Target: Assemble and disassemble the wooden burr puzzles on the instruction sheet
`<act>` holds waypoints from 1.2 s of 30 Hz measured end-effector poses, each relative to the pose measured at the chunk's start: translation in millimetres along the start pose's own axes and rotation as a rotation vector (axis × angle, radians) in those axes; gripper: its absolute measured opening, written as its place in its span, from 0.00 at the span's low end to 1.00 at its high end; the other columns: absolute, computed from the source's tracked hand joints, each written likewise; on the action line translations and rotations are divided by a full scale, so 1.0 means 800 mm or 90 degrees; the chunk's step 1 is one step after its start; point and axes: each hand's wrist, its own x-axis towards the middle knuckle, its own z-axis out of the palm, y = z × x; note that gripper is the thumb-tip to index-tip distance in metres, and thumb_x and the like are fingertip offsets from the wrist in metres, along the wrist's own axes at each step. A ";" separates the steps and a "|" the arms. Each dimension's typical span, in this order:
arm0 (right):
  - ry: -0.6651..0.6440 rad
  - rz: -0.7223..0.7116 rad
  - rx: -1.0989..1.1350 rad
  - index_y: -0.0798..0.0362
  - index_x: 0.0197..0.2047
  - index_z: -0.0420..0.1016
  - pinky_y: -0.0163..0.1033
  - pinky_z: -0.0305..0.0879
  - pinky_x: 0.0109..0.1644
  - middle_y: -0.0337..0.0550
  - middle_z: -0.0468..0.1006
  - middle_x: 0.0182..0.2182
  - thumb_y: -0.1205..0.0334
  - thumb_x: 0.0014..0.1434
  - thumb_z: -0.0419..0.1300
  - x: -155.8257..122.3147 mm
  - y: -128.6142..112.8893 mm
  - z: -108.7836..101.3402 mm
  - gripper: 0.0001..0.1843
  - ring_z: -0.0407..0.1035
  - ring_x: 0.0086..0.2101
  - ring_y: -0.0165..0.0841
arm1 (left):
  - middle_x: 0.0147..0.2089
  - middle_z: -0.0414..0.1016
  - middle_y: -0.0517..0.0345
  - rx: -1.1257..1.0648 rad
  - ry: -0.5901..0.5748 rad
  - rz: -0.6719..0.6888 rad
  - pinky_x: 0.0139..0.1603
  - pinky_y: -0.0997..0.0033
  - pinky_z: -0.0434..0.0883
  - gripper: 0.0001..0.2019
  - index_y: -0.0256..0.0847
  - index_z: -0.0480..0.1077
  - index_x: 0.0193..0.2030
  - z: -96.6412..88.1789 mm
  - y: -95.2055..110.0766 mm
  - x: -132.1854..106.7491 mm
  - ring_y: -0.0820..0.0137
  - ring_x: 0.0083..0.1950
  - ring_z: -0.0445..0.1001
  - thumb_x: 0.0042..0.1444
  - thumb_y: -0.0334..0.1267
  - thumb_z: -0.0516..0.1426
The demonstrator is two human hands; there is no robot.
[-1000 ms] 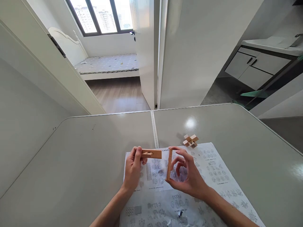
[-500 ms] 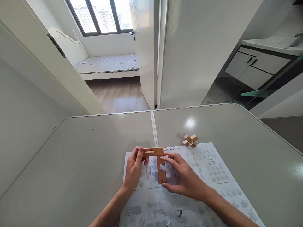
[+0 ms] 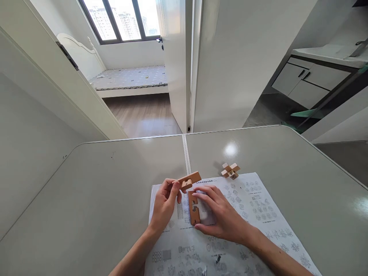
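My left hand [image 3: 163, 207] pinches one flat wooden puzzle piece [image 3: 189, 179] by its left end, holding it tilted up to the right above the printed sheet [image 3: 253, 214]. My right hand [image 3: 221, 216] grips a second notched wooden piece [image 3: 194, 208], which stands roughly upright just below the first, thumb under it and fingers along its right side. The two pieces are close together; whether they touch is unclear. A small assembled wooden cross puzzle [image 3: 230, 171] sits on the table at the sheet's top edge, beyond both hands.
The grey folding table [image 3: 100, 191] has a centre seam running away from me. Small dark bits lie on the sheet near its front edge [image 3: 218, 260]. Beyond the table stand a white door, a wall, a bedroom with a window, and cabinets at right.
My right hand brought the upright piece leftward under the left hand's piece. The left piece has since tilted up at its right end, and the upright piece has dropped slightly lower.
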 end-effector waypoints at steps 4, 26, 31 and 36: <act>0.053 0.001 0.090 0.45 0.66 0.68 0.55 0.68 0.67 0.54 0.70 0.65 0.57 0.66 0.67 0.000 -0.001 -0.006 0.27 0.65 0.64 0.50 | 0.29 0.74 0.64 0.059 -0.011 0.027 0.30 0.75 0.67 0.16 0.42 0.70 0.40 0.003 -0.001 -0.005 0.75 0.25 0.68 0.69 0.53 0.60; 0.019 0.147 0.243 0.51 0.30 0.69 0.39 0.55 0.32 0.37 0.68 0.25 0.48 0.75 0.53 -0.003 0.007 -0.007 0.23 0.60 0.27 0.32 | 0.40 0.85 0.60 0.300 0.002 0.209 0.37 0.66 0.77 0.21 0.48 0.69 0.60 0.016 -0.009 -0.025 0.68 0.30 0.80 0.62 0.37 0.64; 0.030 0.120 0.218 0.49 0.27 0.55 0.39 0.52 0.31 0.34 0.59 0.24 0.53 0.73 0.55 -0.004 0.008 -0.004 0.23 0.54 0.26 0.31 | 0.41 0.86 0.58 0.351 -0.040 0.213 0.38 0.65 0.77 0.25 0.48 0.67 0.66 0.016 -0.009 -0.023 0.67 0.31 0.81 0.63 0.35 0.62; 0.023 0.117 0.212 0.48 0.28 0.54 0.39 0.52 0.32 0.34 0.59 0.25 0.56 0.72 0.55 -0.004 0.008 -0.004 0.21 0.55 0.27 0.31 | 0.42 0.86 0.57 0.369 -0.051 0.223 0.42 0.63 0.78 0.21 0.48 0.70 0.63 0.016 -0.012 -0.024 0.65 0.35 0.84 0.63 0.33 0.61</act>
